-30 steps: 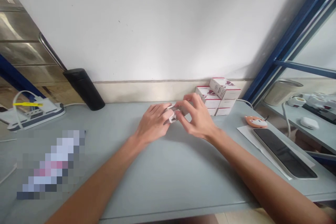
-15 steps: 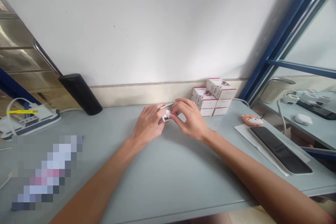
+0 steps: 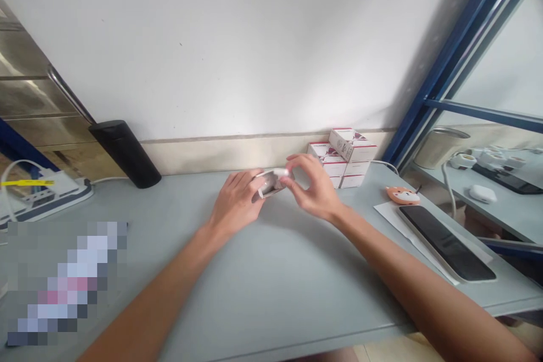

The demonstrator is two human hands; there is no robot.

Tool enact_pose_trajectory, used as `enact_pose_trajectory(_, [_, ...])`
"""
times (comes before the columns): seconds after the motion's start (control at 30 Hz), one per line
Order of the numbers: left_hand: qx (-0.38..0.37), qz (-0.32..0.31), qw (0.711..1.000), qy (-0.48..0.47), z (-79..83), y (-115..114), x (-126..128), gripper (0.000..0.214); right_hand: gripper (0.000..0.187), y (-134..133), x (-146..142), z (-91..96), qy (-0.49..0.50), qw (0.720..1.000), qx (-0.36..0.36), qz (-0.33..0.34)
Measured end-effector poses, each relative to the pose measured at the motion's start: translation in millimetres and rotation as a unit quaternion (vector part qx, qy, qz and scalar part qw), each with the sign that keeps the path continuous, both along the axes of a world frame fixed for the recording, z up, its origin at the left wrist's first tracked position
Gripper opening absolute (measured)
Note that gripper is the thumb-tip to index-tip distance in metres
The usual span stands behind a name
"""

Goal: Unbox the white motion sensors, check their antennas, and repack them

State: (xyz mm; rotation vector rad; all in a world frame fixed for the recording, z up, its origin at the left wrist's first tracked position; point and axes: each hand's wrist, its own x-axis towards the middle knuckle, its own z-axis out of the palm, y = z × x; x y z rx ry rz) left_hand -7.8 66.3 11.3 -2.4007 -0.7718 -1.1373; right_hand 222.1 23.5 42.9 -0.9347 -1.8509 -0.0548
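Both hands meet over the far middle of a grey table (image 3: 271, 288). My left hand (image 3: 237, 203) holds a small white and grey box (image 3: 270, 182) from its left side, fingers curled round it. My right hand (image 3: 311, 189) pinches the box's right upper end, where a white flap stands up. The box is slightly off the table. Its inside is hidden by my fingers.
A stack of small white and red boxes (image 3: 345, 158) stands by the wall just right of my hands. A dark phone (image 3: 445, 243) lies on paper at the right, beside an orange cat-shaped object (image 3: 403, 196). A black cylinder (image 3: 123, 153) leans at the back left; a white power strip (image 3: 42, 192) lies at the far left.
My hands have lifted the small box slightly, and my right fingers have raised its white end flap. The view has shifted a little to the right.
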Motion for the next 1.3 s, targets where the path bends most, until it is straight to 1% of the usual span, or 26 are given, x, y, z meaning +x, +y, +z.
enact_pose_trajectory(0.07, [-0.016,0.007,1.0,-0.008,0.9,0.2,-0.4,0.034,0.018,5.4,14.7,7.5,0.055,0.996,0.011,-0.07])
enact_pose_trajectory(0.13, [-0.019,0.009,1.0,-0.008,0.6,0.4,-0.8,0.032,0.026,12.1,33.9,13.6,0.087,0.983,0.011,-0.162])
enact_pose_trajectory(0.2, [-0.015,0.004,1.0,0.001,-0.4,0.7,-1.3,0.03,0.031,19.2,53.4,15.9,0.088,0.965,-0.005,-0.248])
enact_pose_trajectory(0.23, [-0.013,0.0,1.0,0.005,-1.1,0.9,-1.5,0.029,0.031,22.5,61.7,15.3,0.076,0.959,-0.024,-0.272])
enact_pose_trajectory(0.33, [-0.008,-0.01,1.0,0.01,-2.2,1.6,-2.1,0.03,0.029,29.8,76.6,10.1,-0.008,0.955,-0.061,-0.292])
enact_pose_trajectory(0.4, [-0.009,-0.013,1.0,0.009,-2.0,2.0,-2.6,0.031,0.029,31.8,79.0,6.2,-0.059,0.95,-0.054,-0.301])
enact_pose_trajectory(0.47, [-0.009,-0.012,1.0,0.005,-1.0,2.1,-3.0,0.031,0.03,32.6,79.3,2.7,-0.085,0.943,-0.035,-0.32])
enact_pose_trajectory(0.63, [0.001,-0.012,1.0,-0.003,0.6,1.9,-3.3,0.031,0.034,35.0,83.8,-7.1,-0.116,0.926,0.015,-0.359])
enact_pose_trajectory(0.7, [0.002,-0.015,1.0,0.0,0.1,2.2,-3.2,0.03,0.034,35.1,82.7,-8.5,-0.109,0.922,0.026,-0.371])
enact_pose_trajectory(0.77, [-0.003,-0.015,1.0,0.007,-0.9,2.4,-3.0,0.029,0.032,32.5,75.4,-6.0,-0.081,0.92,0.052,-0.379])
enact_pose_trajectory(0.8, [-0.005,-0.013,1.0,0.01,-1.5,2.4,-2.8,0.029,0.029,29.8,69.2,-3.5,-0.067,0.924,0.072,-0.37])
enact_pose_trajectory(0.83, [-0.008,-0.011,1.0,0.013,-2.0,2.3,-2.6,0.03,0.027,26.0,61.5,-0.6,-0.061,0.932,0.092,-0.345])
enact_pose_trajectory(0.87, [-0.008,-0.009,1.0,0.015,-2.4,2.1,-2.4,0.031,0.023,21.4,52.7,2.3,-0.067,0.944,0.11,-0.304])
enact_pose_trajectory(0.93, [-0.008,-0.01,1.0,0.015,-2.4,1.3,-1.9,0.034,0.017,10.8,34.2,6.1,-0.129,0.969,0.122,-0.173])
enact_pose_trajectory(1.0, [-0.013,-0.009,1.0,0.016,-1.5,0.1,-1.3,0.037,0.019,1.7,18.6,5.7,-0.2,0.972,0.109,-0.063])
enact_pose_trajectory(1.03, [-0.016,-0.01,1.0,0.014,-0.7,-0.5,-1.1,0.038,0.024,-1.1,13.0,4.0,-0.23,0.968,0.096,-0.03])
enact_pose_trajectory(1.07, [-0.02,-0.009,1.0,0.012,0.1,-1.1,-0.9,0.038,0.032,-2.5,9.2,1.5,-0.253,0.964,0.081,-0.014])
enact_pose_trajectory(1.1, [-0.025,-0.007,1.0,0.009,1.0,-1.6,-0.7,0.037,0.04,-2.5,7.1,-1.4,-0.27,0.96,0.067,-0.011])
enact_pose_trajectory(1.17, [-0.034,-0.001,0.999,0.004,2.6,-2.3,-0.6,0.036,0.05,0.9,7.3,-7.2,-0.287,0.956,0.054,-0.027])
enact_pose_trajectory(1.23, [-0.042,0.004,0.999,0.001,3.4,-2.3,-0.9,0.036,0.05,6.2,10.7,-11.2,-0.29,0.953,0.071,-0.049])
enact_pose_trajectory(1.3, [-0.048,0.008,0.999,0.0,3.6,-1.8,-1.6,0.037,0.049,10.5,14.7,-12.8,-0.293,0.948,0.105,-0.059])
